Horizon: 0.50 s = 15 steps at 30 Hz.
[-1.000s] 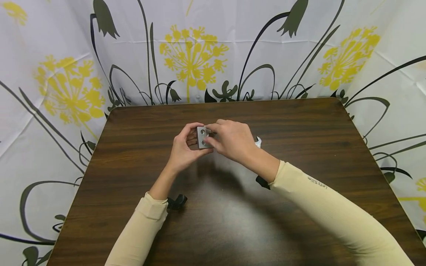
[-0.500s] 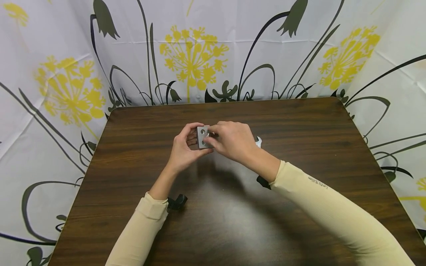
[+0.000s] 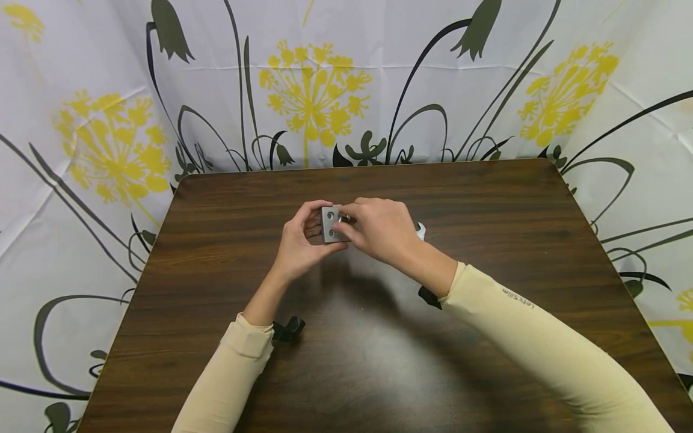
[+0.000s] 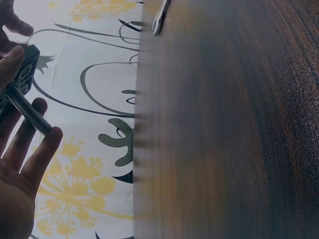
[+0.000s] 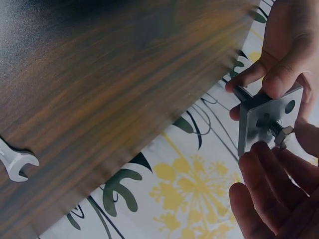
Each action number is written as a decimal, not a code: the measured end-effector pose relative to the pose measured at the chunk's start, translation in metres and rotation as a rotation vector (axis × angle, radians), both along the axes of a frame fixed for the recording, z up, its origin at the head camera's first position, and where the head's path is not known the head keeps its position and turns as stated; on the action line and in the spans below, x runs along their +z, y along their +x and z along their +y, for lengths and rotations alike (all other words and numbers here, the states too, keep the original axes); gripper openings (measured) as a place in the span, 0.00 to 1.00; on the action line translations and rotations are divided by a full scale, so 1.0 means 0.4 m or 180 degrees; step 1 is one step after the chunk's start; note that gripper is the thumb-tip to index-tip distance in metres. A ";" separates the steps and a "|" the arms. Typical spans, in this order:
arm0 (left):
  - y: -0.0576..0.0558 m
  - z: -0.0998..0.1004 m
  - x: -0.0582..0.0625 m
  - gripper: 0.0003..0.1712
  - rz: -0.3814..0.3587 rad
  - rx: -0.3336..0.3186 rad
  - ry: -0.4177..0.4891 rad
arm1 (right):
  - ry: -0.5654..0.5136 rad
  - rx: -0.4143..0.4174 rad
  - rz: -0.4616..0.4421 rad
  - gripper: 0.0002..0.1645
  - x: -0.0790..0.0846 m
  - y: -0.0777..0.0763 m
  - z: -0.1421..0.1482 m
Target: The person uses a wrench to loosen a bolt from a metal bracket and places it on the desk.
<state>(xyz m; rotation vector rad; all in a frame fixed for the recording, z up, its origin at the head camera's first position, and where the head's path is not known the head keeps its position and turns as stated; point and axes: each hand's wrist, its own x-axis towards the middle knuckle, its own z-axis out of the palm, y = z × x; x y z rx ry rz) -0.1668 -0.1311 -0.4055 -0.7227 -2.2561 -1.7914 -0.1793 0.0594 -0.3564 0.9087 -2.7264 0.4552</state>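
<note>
My left hand (image 3: 303, 240) grips a small grey metal plate (image 3: 327, 231) with round holes by its edges, above the table. In the right wrist view a hex bolt (image 5: 283, 135) stands out of the plate's face, its head a short way off the surface. My right hand (image 3: 381, 228) has its thumb and fingers at that bolt head and pinches it. From the plate's other side a long threaded shank (image 4: 31, 113) points toward the left hand's fingers (image 4: 47, 149). Part of the plate is hidden behind the right hand's fingers.
An open-ended wrench (image 5: 19, 162) lies on the dark wood table (image 3: 216, 240), mostly hidden behind the right wrist in the head view. A white flower-print curtain (image 3: 335, 36) hangs behind the table's far edge.
The right fingers have shifted slightly at the bolt head. The plate and left hand stay almost where they were.
</note>
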 end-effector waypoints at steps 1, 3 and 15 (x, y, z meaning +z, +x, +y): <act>-0.001 0.000 -0.001 0.41 -0.0006 -0.0016 0.0018 | -0.0010 -0.0012 -0.0016 0.17 -0.001 -0.001 0.000; -0.001 0.001 -0.001 0.41 -0.0022 -0.0034 0.0034 | -0.0013 0.0059 -0.0022 0.12 -0.001 -0.001 0.001; 0.000 0.002 0.001 0.40 -0.0039 -0.0011 0.0011 | -0.0002 0.0009 -0.0020 0.17 0.000 0.001 0.000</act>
